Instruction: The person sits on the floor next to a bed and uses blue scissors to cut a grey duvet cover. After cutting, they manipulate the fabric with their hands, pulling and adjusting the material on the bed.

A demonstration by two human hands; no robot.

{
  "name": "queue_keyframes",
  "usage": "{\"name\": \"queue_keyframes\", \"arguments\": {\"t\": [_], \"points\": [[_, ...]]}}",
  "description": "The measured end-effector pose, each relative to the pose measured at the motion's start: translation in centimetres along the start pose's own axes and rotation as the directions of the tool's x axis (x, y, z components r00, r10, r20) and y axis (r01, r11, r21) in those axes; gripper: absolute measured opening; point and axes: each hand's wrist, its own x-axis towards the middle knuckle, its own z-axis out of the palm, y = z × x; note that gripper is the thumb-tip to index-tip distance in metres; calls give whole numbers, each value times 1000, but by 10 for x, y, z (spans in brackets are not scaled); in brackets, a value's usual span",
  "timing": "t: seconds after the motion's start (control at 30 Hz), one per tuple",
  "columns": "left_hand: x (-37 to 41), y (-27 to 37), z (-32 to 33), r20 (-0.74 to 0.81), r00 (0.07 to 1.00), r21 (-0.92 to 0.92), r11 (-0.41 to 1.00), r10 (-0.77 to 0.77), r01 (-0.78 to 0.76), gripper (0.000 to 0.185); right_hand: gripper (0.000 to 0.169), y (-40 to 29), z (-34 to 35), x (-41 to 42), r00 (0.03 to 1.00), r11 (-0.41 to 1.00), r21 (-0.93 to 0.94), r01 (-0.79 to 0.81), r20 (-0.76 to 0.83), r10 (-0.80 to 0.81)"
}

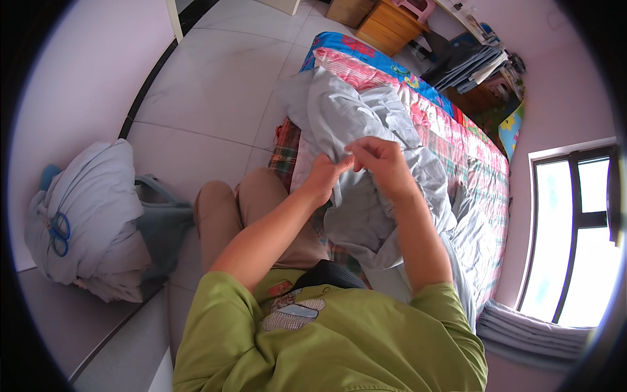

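Note:
A light grey fabric sheet [352,112] lies bunched over the bed's near side and partly across my lap. My left hand [325,179] grips a fold of it, thumb on top and pointing toward the other hand. Close beside that thumb is my right hand [379,154], its fingers bent and brought together above the cloth. Whether anything thin is between those fingers is too small to make out. More of the grey fabric hangs in creases below and to the right of both hands.
Blue-handled scissors [60,234] rest on piled pale cloth [98,196], over a grey-blue chair or stool [159,220] at left. A pink patterned quilt [421,108] covers the bed. Beyond stand a wooden cabinet [392,27] and folded dark clothes [465,66]. A window [553,235] is at right.

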Motion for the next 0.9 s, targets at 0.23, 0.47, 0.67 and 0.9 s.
{"name": "queue_keyframes", "arguments": {"t": [0.23,0.47,0.67,0.9], "points": [[19,-19,-18,-273,960,19,997,-66,75,35,45,-64,-150,5,929,845,404,351,-267,-258],[15,-29,-17,-202,974,-63,994,-100,89,33,8,-94,-407,-55,804,893,341,293,-594,-37],[13,-29,-26,-239,966,-73,994,-100,84,34,16,-128,-479,-101,444,999,13,-36,-895,28],[-4,-33,-15,-42,987,-59,986,-157,154,47,40,-120,-531,-109,859,-550,-670,-499,-465,-212]]}}
